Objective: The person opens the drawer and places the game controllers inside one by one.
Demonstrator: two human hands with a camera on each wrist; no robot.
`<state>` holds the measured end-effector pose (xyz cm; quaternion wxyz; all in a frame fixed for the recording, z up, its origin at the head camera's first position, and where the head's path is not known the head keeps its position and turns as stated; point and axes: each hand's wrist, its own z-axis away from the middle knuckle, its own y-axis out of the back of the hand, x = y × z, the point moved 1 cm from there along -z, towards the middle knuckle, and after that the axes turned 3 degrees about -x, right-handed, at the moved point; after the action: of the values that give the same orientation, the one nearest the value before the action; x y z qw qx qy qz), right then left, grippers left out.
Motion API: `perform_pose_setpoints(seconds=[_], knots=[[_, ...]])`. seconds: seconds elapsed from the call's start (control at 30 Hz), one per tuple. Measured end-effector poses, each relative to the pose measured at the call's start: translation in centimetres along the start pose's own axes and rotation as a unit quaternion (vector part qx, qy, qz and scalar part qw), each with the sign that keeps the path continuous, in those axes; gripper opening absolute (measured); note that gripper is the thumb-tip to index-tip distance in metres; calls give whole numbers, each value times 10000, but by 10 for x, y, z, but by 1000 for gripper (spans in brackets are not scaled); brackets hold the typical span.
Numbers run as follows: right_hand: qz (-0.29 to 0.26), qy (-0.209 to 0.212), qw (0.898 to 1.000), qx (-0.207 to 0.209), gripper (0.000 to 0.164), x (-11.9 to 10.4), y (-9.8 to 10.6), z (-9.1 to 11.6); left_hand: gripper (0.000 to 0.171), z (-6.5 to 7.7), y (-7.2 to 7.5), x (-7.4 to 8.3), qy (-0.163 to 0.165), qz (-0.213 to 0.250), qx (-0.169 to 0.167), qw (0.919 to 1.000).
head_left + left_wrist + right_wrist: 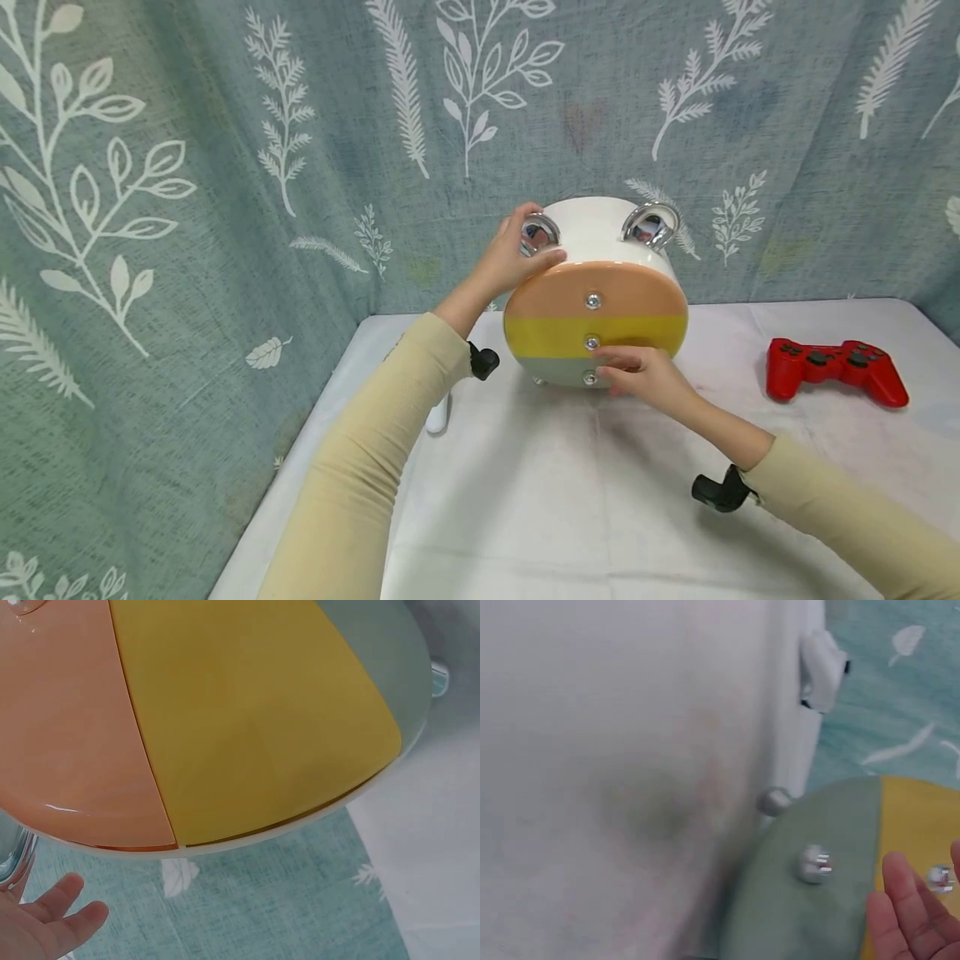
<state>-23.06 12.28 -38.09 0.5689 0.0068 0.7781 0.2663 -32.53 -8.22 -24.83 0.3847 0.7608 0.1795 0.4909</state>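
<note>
A small rounded chest of drawers [595, 332] stands on the white cloth, its front banded orange, yellow and grey-green. Each drawer has a silver knob, among them the yellow drawer's knob [592, 342] and the grey-green drawer's knob [590, 377]. My left hand [517, 257] grips the left chrome loop [542, 232] on top, thumb near the orange drawer's upper edge. In the left wrist view, two of its fingers [61, 898] show beside the chest. My right hand [637, 375] is at the two lower knobs, its fingers [907, 900] extended and pinching nothing.
A red game controller [836, 371] lies to the right on the cloth [525, 500]. Partly behind my left forearm is a white object [437, 415]. A second chrome loop [651, 225] tops the chest. Leaf-patterned curtains [480, 125] hang close behind and at left.
</note>
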Motion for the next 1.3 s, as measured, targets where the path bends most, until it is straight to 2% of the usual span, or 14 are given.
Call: perform_pose_setpoints(seconds=[0.13, 0.33, 0.57, 0.73, 1.03, 1.3], knots=[[-57, 51, 9999, 73, 34, -8, 4, -6, 72, 0, 1, 0, -9, -33, -35, 10000], [225, -44, 9995, 216, 33, -7, 1, -20, 71, 0, 2, 1, 1, -10, -46, 10000], [-386, -321, 9987, 109, 29, -4, 1, -33, 71, -1, 1, 0, -12, -40, -23, 10000], [-459, -422, 9980, 44, 29, -4, 4, -34, 71, -1, 1, 2, -54, -44, -27, 10000], [-143, -390, 9989, 197, 26, -5, 1, -33, 71, 0, 0, 0, -44, -69, -37, 10000], [-196, -433, 9987, 165, 27, -8, -4, -29, 72, 0, 0, -1, -4, -77, -41, 10000]])
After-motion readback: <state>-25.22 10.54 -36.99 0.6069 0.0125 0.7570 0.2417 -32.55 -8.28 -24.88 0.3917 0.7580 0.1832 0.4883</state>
